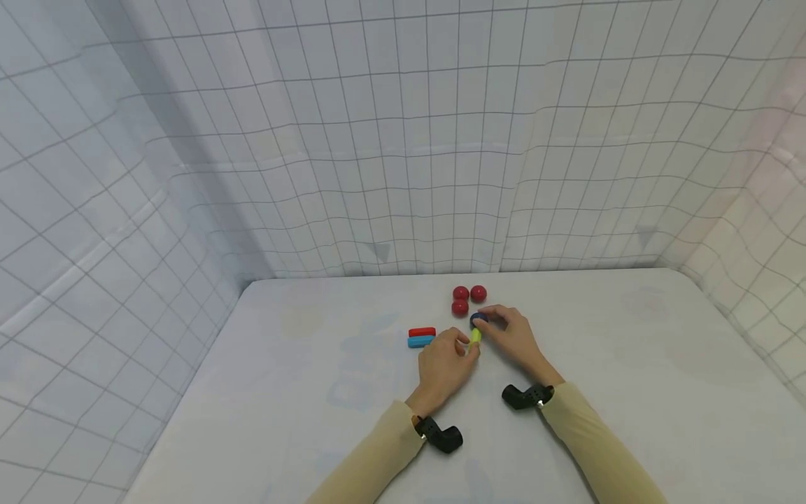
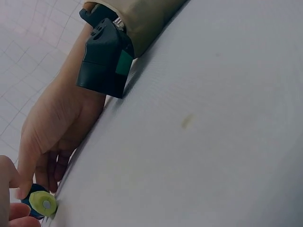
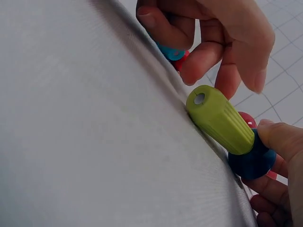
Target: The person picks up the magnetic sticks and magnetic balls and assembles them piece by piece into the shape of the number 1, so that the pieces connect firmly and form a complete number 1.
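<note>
Yellow-green ribbed rod (image 3: pixel 225 125), one end against a dark-blue ball (image 3: pixel 253 161), between two hands.
We see the right hand (image 1: pixel 513 339) pinching the ball, while the left hand (image 1: pixel 443 364) has its fingers parted just beside the rod; the wrist views alone show us a silvery disc (image 3: pixel 200 98) in the rod's end. The white tabletop (image 1: pixel 630 364) gives wide room to either side, its far edge near three red balls (image 1: pixel 460 308). We count one ribbed rod, one dark-blue ball, one red bar (image 1: pixel 422 332), one light-blue bar (image 1: pixel 420 341).

R-wrist view: 2 bars (image 3: pixel 169 51) part-hidden behind L hand (image 3: pixel 236 23).
</note>
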Tool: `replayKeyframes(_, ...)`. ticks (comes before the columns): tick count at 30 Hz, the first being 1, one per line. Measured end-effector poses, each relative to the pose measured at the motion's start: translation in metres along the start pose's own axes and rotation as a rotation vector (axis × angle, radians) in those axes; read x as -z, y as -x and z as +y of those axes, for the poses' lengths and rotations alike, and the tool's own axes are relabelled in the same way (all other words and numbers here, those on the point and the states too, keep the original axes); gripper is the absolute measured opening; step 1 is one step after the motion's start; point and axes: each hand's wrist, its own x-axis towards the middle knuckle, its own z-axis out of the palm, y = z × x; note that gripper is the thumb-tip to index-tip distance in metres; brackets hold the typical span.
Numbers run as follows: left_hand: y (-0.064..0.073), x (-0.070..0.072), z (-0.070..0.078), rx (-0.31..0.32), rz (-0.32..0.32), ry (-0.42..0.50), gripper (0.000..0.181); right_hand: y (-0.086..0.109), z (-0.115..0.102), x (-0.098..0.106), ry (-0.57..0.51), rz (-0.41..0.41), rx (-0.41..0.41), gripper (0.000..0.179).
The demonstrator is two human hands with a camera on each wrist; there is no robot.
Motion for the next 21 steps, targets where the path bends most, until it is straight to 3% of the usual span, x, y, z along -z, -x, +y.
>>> replayKeyframes(4, -0.002, 0.000, -0.001, -0.022, 0.042, 0.023, 0.013, 0.000, 0.000, 0.001, 0.000, -0.001, -0.002, 0.029)
replayKeyframes(10, -0.009, 0.003, -0.006, -0.128, 0.137, 0.063, 0.010, -0.001, 0.001, 0.001, 0.014, -0.001, 0.000, 0.029)
replayKeyframes(14, -0.014, 0.004, -0.006, -0.167, 0.142, 0.051, 0.012, -0.001, 0.002, 0.000, 0.015, 0.003, -0.003, 0.029)
replayKeyframes(21, -0.028, 0.005, -0.007, -0.154, 0.136, 0.005, 0.021, 0.000, 0.001, -0.001, -0.003, -0.002, -0.006, 0.029)
